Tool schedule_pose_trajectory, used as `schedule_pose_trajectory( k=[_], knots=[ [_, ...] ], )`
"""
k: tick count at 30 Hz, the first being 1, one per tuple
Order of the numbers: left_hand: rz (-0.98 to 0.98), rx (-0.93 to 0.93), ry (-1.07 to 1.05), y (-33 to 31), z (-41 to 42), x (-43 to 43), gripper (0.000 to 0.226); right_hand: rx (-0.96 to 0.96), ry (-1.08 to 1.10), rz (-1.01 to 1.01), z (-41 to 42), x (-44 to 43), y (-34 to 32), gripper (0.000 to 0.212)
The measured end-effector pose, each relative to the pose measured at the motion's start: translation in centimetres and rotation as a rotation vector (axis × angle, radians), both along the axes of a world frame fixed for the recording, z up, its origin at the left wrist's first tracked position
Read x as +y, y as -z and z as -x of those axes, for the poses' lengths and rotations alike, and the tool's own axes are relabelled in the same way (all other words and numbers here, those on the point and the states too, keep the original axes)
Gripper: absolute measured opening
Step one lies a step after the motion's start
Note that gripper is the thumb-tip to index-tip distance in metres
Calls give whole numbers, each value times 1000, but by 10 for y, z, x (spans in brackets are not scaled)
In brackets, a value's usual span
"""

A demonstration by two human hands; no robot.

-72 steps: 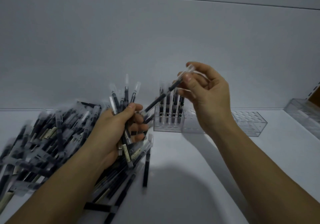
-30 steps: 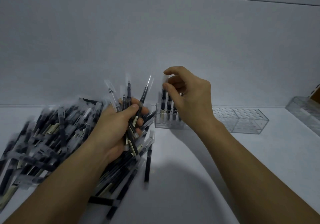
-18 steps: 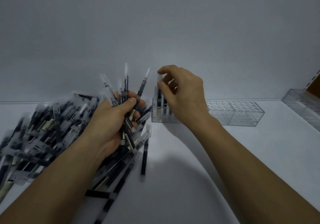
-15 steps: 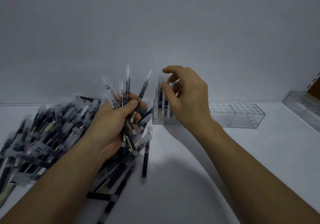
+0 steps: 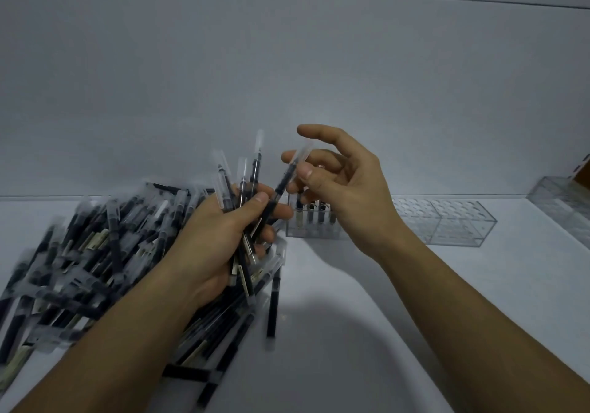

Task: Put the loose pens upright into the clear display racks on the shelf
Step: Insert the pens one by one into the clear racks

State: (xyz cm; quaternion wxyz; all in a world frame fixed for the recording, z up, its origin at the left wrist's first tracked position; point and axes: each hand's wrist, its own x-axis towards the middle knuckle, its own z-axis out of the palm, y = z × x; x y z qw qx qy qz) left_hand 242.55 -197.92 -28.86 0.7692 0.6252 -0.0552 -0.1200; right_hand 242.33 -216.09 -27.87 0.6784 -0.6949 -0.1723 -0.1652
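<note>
My left hand grips a bundle of black pens with clear caps, their caps pointing up. My right hand pinches one pen of that bundle near its cap, between thumb and fingers. Behind my hands a clear display rack stands on the white shelf and holds several upright pens, partly hidden by my right hand. A large heap of loose pens lies on the shelf at the left.
More clear racks with open holes continue to the right of the filled one. Another clear container sits at the far right edge. One pen lies apart from the heap near the middle. A grey back wall closes the shelf.
My right hand has left the rack, where it set a pen upright, and moved left to the bundle in my left hand, taking hold of one pen.
</note>
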Motion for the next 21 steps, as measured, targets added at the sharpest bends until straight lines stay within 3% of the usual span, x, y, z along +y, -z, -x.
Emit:
schedule_pose_trajectory(
  k=[8, 13, 21],
  knots=[
    [25, 49, 36, 1, -1, 0, 17, 0, -6, -83, -4, -9, -3, 34],
    [15, 71, 50, 5, -4, 2, 27, -40, 174, -273, -9, -22, -11, 26],
    [12, 48, 16, 5, -6, 2, 20, -192, 535, -23, -13, -33, -8, 23]
  ],
)
